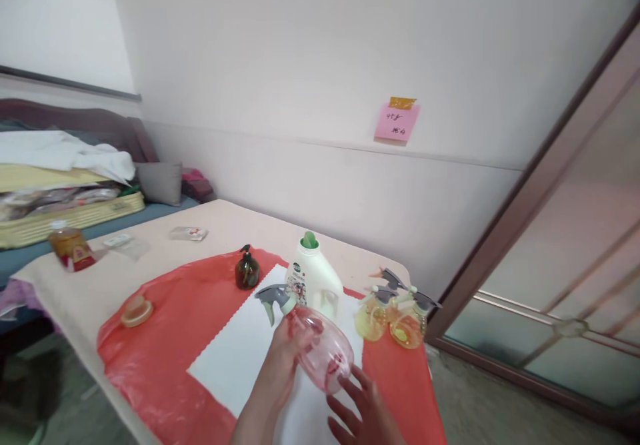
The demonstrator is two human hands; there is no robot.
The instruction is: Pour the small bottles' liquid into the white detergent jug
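Observation:
A clear pink spray bottle point(325, 348) with a grey trigger head point(276, 296) is tilted over the white sheet, its head pointing to the upper left. My left hand point(289, 346) is closed round it near the neck. By the bottle's base is my right hand point(361, 405), fingers spread; whether a fingertip touches the bottle I cannot tell. Just behind stands a white jug point(315, 272) with a handle and a green piece in its mouth. Yellow-tinted spray bottles point(371, 317) stand together on the right. A dark pump bottle point(247, 270) sits farther left.
Beneath the white sheet point(225, 358) lies red plastic point(165, 352) over a pale tabletop point(220, 222). A small round container point(137, 312), a clear package point(188, 233) and a bottle of amber liquid point(71, 246) are on the left. A pink note point(397, 123) hangs on the wall.

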